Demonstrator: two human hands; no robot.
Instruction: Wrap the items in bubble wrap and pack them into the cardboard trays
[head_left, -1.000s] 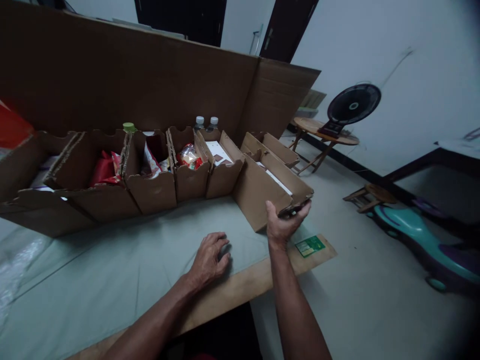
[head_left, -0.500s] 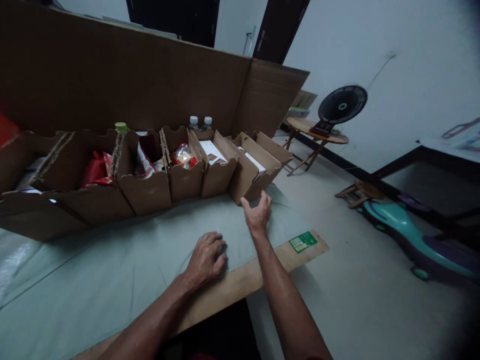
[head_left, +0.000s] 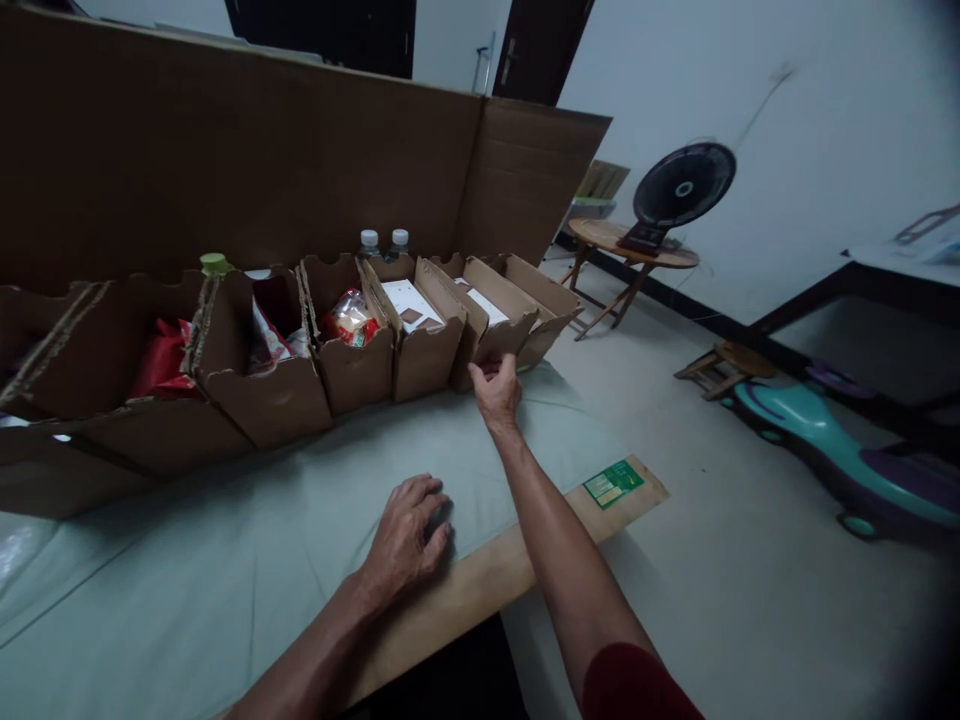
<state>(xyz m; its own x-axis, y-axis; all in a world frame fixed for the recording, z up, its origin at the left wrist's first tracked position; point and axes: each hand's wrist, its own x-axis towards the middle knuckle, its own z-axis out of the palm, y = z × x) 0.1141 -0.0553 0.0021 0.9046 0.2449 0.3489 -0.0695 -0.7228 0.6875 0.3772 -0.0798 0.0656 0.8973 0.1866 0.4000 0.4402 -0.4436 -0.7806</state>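
In the head view, the carton [head_left: 508, 337] that jutted toward the person a second ago now stands back in the row, its front nearly in line with its neighbours. The right hand [head_left: 496, 392] has gone in with it, away from the table's wooden edge [head_left: 480, 598], while the left hand [head_left: 405, 530] stays in about the same place.

The carton is brown, open-topped and upright, with a white box [head_left: 484, 304] inside. It sits near the row's right end, between a carton holding another white box [head_left: 405, 297] and the end carton [head_left: 553, 312].

The right hand is half curled, thumb apart from the fingers, its tips at the carton's lower front; whether they press on it I cannot tell. The left hand lies palm down on the pale green cover [head_left: 330, 500], fingers loosely bent and slightly spread, with nothing visible in its grasp.
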